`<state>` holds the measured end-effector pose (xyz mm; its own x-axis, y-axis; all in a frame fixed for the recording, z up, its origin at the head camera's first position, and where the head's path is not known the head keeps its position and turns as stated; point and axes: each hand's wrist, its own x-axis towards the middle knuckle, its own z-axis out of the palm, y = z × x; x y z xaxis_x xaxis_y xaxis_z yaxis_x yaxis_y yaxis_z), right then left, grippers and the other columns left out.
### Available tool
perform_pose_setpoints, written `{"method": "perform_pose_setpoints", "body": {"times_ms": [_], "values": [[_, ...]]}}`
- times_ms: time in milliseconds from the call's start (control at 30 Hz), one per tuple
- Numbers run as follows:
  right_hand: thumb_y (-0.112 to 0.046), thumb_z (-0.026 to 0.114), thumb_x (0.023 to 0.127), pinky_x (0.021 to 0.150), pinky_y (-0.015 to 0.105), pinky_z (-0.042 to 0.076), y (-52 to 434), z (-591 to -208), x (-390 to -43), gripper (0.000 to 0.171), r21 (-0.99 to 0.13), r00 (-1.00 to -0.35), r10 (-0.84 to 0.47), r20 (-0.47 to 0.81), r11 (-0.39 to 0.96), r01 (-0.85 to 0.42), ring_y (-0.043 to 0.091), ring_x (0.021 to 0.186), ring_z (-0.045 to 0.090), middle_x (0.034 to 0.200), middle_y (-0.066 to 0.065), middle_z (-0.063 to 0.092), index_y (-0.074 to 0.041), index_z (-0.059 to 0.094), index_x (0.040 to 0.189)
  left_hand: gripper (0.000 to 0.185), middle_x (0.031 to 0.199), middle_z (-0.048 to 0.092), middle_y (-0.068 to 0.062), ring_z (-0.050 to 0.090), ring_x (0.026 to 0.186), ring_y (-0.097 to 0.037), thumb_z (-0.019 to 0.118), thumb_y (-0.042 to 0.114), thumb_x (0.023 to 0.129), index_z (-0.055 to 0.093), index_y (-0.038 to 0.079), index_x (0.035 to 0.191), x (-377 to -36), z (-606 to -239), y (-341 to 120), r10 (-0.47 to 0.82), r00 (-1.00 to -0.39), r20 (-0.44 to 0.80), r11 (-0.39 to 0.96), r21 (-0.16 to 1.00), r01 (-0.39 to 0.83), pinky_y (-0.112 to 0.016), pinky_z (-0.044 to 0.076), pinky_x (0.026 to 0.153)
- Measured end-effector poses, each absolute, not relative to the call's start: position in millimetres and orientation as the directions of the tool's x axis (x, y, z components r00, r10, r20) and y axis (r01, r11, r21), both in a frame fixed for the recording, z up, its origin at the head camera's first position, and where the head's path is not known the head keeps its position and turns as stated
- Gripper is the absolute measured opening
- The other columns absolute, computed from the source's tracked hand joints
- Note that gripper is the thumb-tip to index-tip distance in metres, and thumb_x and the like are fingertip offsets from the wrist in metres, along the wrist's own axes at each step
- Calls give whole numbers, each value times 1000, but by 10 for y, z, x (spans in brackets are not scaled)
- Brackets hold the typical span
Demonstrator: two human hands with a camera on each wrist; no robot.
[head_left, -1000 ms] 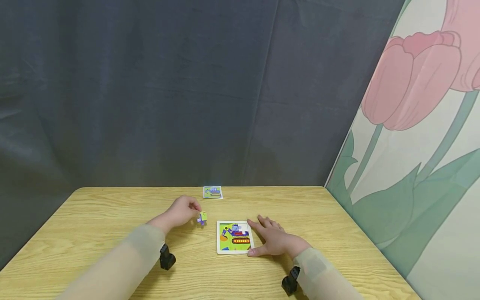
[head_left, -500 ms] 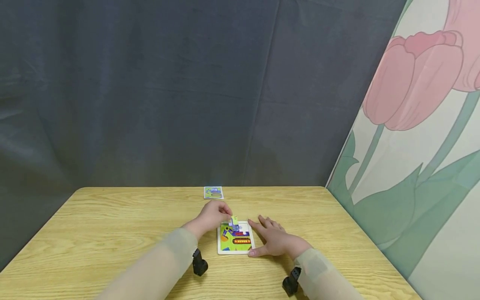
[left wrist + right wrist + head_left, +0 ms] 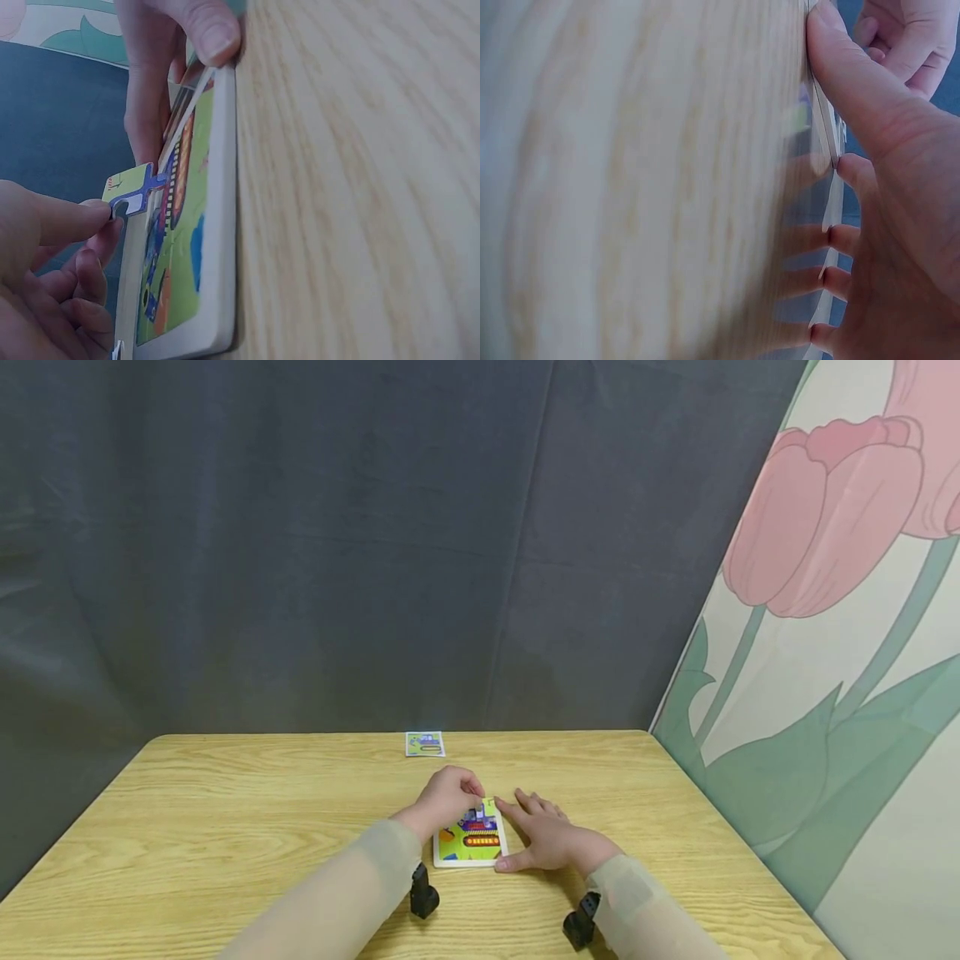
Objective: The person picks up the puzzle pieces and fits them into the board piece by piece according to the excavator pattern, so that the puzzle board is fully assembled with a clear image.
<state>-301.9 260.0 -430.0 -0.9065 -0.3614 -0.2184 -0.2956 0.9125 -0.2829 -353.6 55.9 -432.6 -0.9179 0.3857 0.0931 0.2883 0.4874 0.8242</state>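
Note:
A jigsaw piece (image 3: 129, 184), yellow-green with purple and white, is pinched between the thumb and a finger of my left hand (image 3: 448, 797). It is held tilted over the upper right part of a white-framed puzzle board (image 3: 221, 225), touching or just above it; I cannot tell which. The board lies flat on the table and bears an excavator picture (image 3: 482, 841). My right hand (image 3: 546, 837) rests at the board's right side with its fingers spread. In the left wrist view, its thumb (image 3: 217, 37) touches the board's corner. My left hand hides the board's upper left part.
A small card (image 3: 425, 744) with a similar excavator picture lies near the table's far edge. The wooden table (image 3: 225, 827) ends at a dark curtain (image 3: 337, 568). A wall with tulips (image 3: 832, 735) runs along the right.
My left hand has carried the jigsaw piece rightward from the table left of the board to over the board's upper right part. My right hand has stayed in place.

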Motion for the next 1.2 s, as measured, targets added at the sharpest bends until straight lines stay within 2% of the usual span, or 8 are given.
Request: {"method": "perform_pose_setpoints", "body": {"times_ms": [233, 500, 800, 1200], "values": [[-68, 67, 78, 110, 63, 16, 2601, -4286, -3013, 98, -292, -908, -360, -217, 911, -291, 45, 144, 14, 161, 16, 15, -26, 28, 157, 5, 84, 58, -2, 55, 77, -18, 67, 4, 91, 69, 9, 90, -3495, -4305, 565, 383, -921, 70, 487, 832, 265, -35, 46, 70], [-69, 65, 79, 110, 64, 14, 2626, -4302, -3020, 98, -315, -898, -381, -220, 899, -304, 46, 144, 12, 162, 18, 14, -23, 27, 157, 9, 81, 58, 0, 55, 75, -17, 72, 6, 88, 65, 12, 87, -3520, -4383, 629, 401, -911, 93, 507, 806, 305, -33, 46, 69], [-71, 64, 80, 110, 64, 13, 2629, -4293, -3016, 99, -311, -890, -409, -202, 888, -337, 49, 143, 13, 161, 20, 14, -21, 27, 157, 16, 86, 53, -1, 51, 78, -19, 79, 16, 85, 64, 15, 91, -3451, -4389, 667, 376, -925, 61, 638, 706, 306, -35, 43, 70], [-71, 64, 79, 110, 63, 14, 2630, -4328, -3052, 99, -299, -895, -396, -208, 896, -327, 47, 144, 13, 161, 19, 14, -23, 27, 157, 16, 85, 49, 0, 50, 74, -17, 79, 16, 85, 64, 19, 79, -3448, -4418, 683, 391, -914, 108, 675, 642, 364, -34, 42, 68]]}}
